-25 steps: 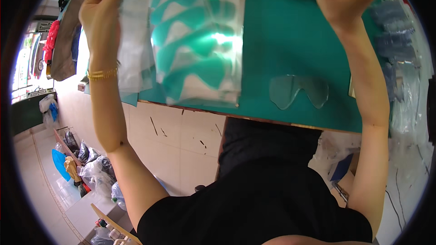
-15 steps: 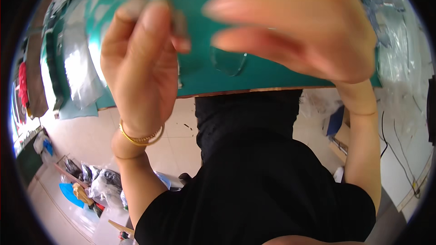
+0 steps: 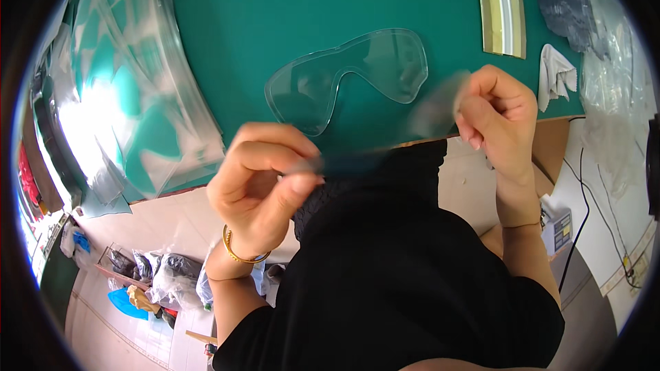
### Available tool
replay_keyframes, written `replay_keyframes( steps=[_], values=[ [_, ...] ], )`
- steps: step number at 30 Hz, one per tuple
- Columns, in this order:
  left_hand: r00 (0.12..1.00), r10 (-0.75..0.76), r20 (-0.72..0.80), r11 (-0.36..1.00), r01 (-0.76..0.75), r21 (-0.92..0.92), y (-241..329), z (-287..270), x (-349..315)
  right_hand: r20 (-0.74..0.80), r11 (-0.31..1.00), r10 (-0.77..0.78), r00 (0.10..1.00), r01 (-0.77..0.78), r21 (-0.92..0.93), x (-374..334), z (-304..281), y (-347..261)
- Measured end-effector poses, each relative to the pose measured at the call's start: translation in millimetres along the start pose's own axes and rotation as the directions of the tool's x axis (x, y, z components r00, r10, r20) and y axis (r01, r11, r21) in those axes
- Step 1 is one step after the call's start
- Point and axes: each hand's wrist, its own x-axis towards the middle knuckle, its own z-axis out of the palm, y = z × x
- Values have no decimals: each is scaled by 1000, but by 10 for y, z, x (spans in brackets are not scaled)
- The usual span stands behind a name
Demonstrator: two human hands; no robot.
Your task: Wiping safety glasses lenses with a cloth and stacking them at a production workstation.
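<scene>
A thin see-through goggle lens (image 3: 433,110), smeared by motion, spans the gap between my hands just above the table's near edge. My left hand (image 3: 265,182), with a gold bangle at the wrist, pinches one end between thumb and fingers. At the other end my right hand (image 3: 498,113) is closed on it, fingers curled in. Beyond them a clear goggle lens (image 3: 302,86) with a nose notch lies flat on the green tabletop (image 3: 234,0). The held lens's outline is too blurred to trace fully.
Clear plastic sheets (image 3: 144,89) cover the table's left side. At the right lie a strip with yellowish and silver bands (image 3: 500,10), a grey-white cloth (image 3: 555,77) and crumpled clear plastic (image 3: 612,75). Bagged items (image 3: 175,278) sit low at the left; cables (image 3: 583,206) hang at the right.
My hands have come down and toward me from high in the view, and now stand farther apart. The held lens shows between them, and the lens on the table is in fuller view.
</scene>
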Motion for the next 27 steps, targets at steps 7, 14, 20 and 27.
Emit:
replay_keyframes(
  steps=[7, 14, 20, 27],
  values=[
    [909, -56, -412, 863, 252, 437, -24, 75, 117, -179, 953, 2, 984, -56, -299, 179, 152, 34],
    [861, 27, -508, 802, 285, 526, -60, 195, 208, -177, 915, 62, 982, -127, -383, 218, 180, -29],
    [874, 92, -476, 770, 241, 590, -140, 191, 209, -153, 909, 30, 988, -91, -407, 233, 160, 41],
    [858, 90, -506, 756, 272, 595, -128, 217, 213, -158, 907, 34, 987, -97, -411, 217, 171, 56]
  ],
)
